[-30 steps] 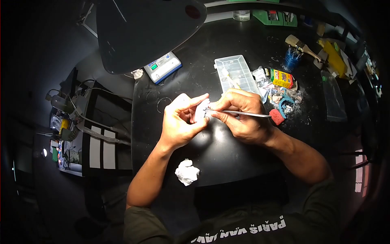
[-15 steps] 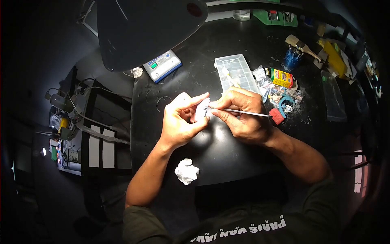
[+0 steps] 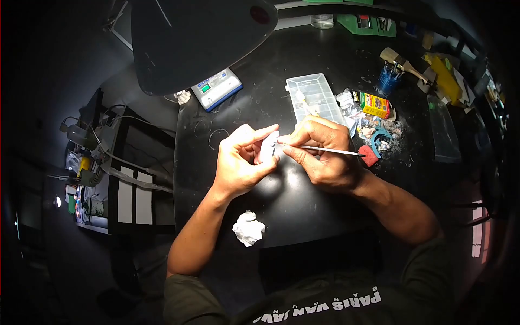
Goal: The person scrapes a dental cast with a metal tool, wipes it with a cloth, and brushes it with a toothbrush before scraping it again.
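My left hand (image 3: 238, 162) grips a small white dental cast (image 3: 268, 147) between thumb and fingers. The bumpy, tooth-like side of the cast faces right. In my right hand (image 3: 325, 154) is a slim, light-coloured dental carving tool (image 3: 338, 151), pinched like a pen. Its working end points left and meets the cast or comes very close to it; the fingertips partly hide the tip. Both hands are above the black table, close together. A crumpled white tissue (image 3: 249, 228) lies below my left hand, nearer my body.
Beyond my right hand lies a clear compartment box (image 3: 319, 89). To its right are a yellow-green packet (image 3: 376, 105), a blue horseshoe-shaped piece (image 3: 380, 140), a red lump (image 3: 368, 156) and a blue brush cup (image 3: 389, 78). A dark lamp head (image 3: 200, 43) overhangs a white-and-blue device (image 3: 218, 91).
Both hands keep nearly the same position and grip. The tool's angle against the cast has shifted only very slightly.
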The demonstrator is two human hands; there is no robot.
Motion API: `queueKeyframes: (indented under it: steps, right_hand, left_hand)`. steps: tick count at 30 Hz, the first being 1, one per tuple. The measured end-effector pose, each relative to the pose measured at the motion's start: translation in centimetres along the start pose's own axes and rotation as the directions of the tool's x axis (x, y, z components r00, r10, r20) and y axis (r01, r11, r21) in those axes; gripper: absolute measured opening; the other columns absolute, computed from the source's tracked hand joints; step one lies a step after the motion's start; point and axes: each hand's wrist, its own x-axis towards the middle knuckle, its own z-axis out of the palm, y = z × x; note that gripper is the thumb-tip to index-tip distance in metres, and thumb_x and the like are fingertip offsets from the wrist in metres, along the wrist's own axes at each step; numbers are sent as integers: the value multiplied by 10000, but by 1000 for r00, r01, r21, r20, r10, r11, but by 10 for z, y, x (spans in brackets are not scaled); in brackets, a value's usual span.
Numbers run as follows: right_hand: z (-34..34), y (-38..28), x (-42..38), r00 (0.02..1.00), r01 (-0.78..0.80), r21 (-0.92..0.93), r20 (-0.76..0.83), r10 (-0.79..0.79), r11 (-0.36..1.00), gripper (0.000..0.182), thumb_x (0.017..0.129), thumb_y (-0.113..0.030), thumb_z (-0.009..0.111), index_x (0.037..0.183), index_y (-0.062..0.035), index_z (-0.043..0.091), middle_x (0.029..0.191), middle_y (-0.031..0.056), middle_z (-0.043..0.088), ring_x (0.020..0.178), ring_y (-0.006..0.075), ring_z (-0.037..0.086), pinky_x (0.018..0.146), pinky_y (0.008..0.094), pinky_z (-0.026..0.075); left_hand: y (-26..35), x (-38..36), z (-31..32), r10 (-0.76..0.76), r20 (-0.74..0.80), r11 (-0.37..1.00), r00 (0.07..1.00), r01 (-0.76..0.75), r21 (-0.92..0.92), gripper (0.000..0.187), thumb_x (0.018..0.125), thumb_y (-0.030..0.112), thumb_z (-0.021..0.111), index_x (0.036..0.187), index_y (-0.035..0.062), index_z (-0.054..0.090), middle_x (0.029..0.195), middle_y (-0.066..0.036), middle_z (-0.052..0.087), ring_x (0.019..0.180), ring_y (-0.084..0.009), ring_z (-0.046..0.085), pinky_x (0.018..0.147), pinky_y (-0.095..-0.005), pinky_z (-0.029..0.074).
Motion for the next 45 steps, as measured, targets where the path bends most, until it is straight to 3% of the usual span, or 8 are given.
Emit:
queueKeyframes:
  steps: [9, 23, 26, 35, 45]
  right_hand:
    - [4, -3, -1, 1000, -8, 106, -7, 8, 994, 87, 880, 7, 786, 856, -26, 709, 774, 88, 660, 672, 218, 658, 608, 339, 498]
    - [4, -2, -1, 999, 35, 58, -3, -35, 998, 96, 863, 6, 792, 856, -29, 703, 771, 89, 663, 689, 242, 655, 624, 355, 495]
    - [3, -2, -1, 1000, 19, 53, -7, -19, 998, 100, 860, 12, 790, 850, -23, 696, 762, 91, 650, 681, 248, 640, 622, 364, 487]
    - [2, -3, -1, 1000, 20, 8, -5, -20, 1000, 131, 848, 27, 783, 815, -16, 664, 745, 97, 623, 662, 254, 616, 609, 370, 472]
    - [3, -3, -2, 1000, -20, 85, -15, 21, 996, 99, 866, 28, 777, 849, -17, 691, 762, 85, 632, 677, 227, 641, 615, 354, 488]
  left_hand:
    - [-3, -1, 0, 22, 17, 1000, 1000, -22, -12, 547, 804, -80, 817, 1338, 7, 740, 950, 25, 575, 764, -28, 537, 658, -204, 456]
    - [-3, 0, -2, 63, 49, 998, 997, -64, 25, 567, 828, -129, 797, 1373, 3, 718, 975, 25, 564, 807, -33, 549, 672, -201, 451]
    - [-2, 0, 2, 31, 3, 999, 1000, -31, -10, 561, 785, -79, 806, 1336, 13, 745, 940, 18, 576, 741, -30, 524, 658, -204, 459]
    - [-3, -2, -1, 27, 51, 1000, 998, -28, 11, 569, 833, -116, 806, 1383, -6, 708, 969, 30, 553, 800, -28, 530, 671, -203, 433]
    - [-2, -1, -3, -21, 76, 998, 997, 25, -55, 552, 858, -66, 846, 1388, -27, 696, 1014, 3, 613, 919, -66, 609, 808, -237, 508]
